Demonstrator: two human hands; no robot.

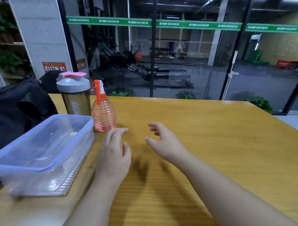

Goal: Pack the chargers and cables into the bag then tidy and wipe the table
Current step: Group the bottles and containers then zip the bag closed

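Observation:
A black bag point(12, 111) sits at the left edge of the yellow wooden table point(208, 144). In front of it stands an empty clear plastic box point(42, 155) with a bluish rim. My left hand point(114, 154) hovers over the table just right of the box, fingers loosely spread, holding nothing. My right hand point(162, 142) floats beside it, fingers apart and curled, also empty. No chargers or cables show on the table. A pink cloth point(73, 75) lies on top of the shaker bottle.
A brown shaker bottle point(75, 96) with a grey lid stands behind the box. An orange spray bottle point(102, 112) stands just beyond my left fingertips. A glass wall runs behind the table's far edge; the table's right edge slopes down at the right.

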